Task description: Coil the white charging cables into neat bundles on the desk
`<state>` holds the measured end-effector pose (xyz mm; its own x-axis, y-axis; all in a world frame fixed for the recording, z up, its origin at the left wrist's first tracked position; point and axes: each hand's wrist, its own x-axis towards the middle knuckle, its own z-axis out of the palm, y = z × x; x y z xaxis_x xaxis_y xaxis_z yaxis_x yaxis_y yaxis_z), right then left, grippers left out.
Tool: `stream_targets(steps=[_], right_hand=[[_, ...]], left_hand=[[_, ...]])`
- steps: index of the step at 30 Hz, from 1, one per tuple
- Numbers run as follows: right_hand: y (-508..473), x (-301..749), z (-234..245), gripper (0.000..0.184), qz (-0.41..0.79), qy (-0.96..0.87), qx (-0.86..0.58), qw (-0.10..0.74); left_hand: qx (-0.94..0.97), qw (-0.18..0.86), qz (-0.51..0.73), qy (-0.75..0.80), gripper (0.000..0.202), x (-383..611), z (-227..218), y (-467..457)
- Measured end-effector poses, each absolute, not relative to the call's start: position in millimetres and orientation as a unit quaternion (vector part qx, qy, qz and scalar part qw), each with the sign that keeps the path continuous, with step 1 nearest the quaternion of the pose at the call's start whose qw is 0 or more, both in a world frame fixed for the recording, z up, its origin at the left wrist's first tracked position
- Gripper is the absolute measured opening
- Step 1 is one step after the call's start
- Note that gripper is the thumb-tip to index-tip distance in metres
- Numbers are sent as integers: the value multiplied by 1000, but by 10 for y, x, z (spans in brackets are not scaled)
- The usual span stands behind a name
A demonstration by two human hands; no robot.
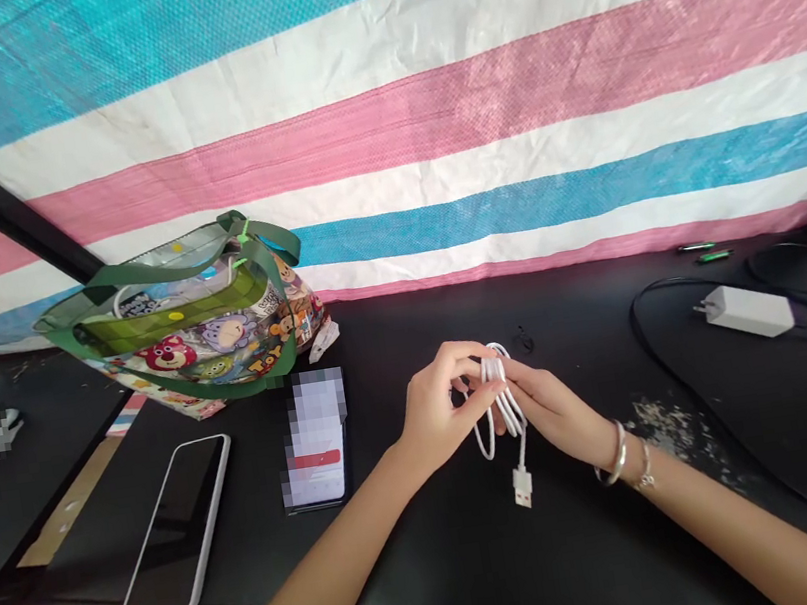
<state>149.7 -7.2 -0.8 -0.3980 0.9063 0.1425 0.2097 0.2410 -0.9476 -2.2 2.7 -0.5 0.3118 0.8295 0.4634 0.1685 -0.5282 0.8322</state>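
The two bare forearms (326,597) come in from the lower edge and meet over the black table (445,579). The left hand (438,406) and the right hand (552,412) are both closed on the white cable (508,406). The cable is gathered in a small bundle of loops, pinched between the fingertips of both hands, a little above the middle of the table. Its USB plug (523,487) hangs free just below the bundle.

Just right of the cable, silver bracelets (619,457) sit on the right wrist, and some pale crumbs (667,415) lie on the table near them. Far to the right of the cable a white charger (745,310) rests on a dark round mat (805,404).

Left of the cable lies a small flat thing (314,442) that is blurred, so I cannot tell what it is. Further left of the cable a phone (175,529) in a white case lies with its dark screen up, near the table edge. Behind it and up to the left of the cable stands a cartoon-printed bag (194,319) with green straps. Behind the cable a striped sheet (421,118) in pink, white and blue covers the wall
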Motion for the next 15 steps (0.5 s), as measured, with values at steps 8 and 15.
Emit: stream_targets(steps=[8,15], right_hand=[[-74,1511,11,42,468,-697,-392,377],[-50,1537,-16,45,415,-657,-428,461]], left_hand=[[737,332,489,327,9,-24,13,18],[737,219,531,355,20,-57,35,29]])
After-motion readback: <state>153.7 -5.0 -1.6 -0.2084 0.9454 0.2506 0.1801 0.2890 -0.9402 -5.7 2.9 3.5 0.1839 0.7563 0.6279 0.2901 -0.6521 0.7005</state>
